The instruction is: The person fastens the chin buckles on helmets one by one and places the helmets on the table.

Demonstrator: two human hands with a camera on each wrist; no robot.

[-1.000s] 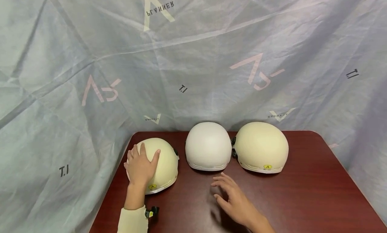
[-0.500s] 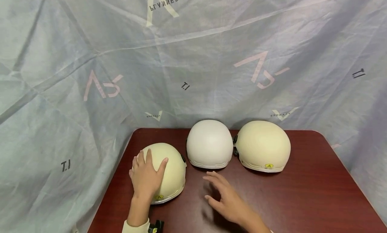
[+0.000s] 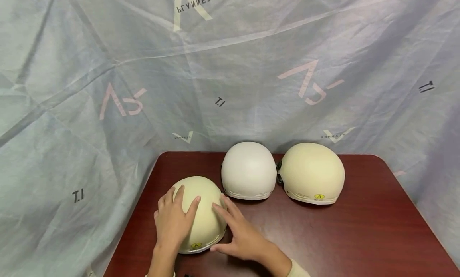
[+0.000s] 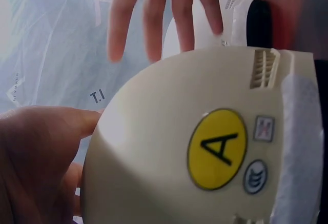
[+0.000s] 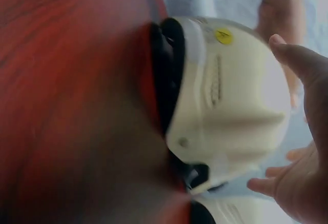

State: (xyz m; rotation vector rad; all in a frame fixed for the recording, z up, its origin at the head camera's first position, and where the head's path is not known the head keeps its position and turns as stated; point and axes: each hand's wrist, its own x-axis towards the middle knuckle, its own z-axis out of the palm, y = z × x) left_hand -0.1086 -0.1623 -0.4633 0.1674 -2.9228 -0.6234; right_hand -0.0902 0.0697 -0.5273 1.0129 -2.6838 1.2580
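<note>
A cream helmet (image 3: 203, 223) sits dome up at the left of the table, a yellow "A" sticker (image 4: 217, 149) low on its shell. Along its left side and top lies my left hand (image 3: 173, 223), fingers spread over the dome. My right hand (image 3: 246, 237) is at the opposite side, its fingers extended and thumb held apart, fingertips overlapping the shell's right edge in the head view. Seen from the right wrist, the helmet's dark inner lining and a black strap fitting show at the rim, with the right thumb and fingers held apart beside the shell.
Behind, a white helmet (image 3: 248, 171) and another cream helmet (image 3: 312, 173) stand side by side near the back edge. The dark red table (image 3: 345, 237) meets a hanging grey cloth (image 3: 251, 89) at the back and sides.
The left cream helmet has shifted toward me and slightly right, with my left hand on it. My right hand has moved left to the helmet's right side.
</note>
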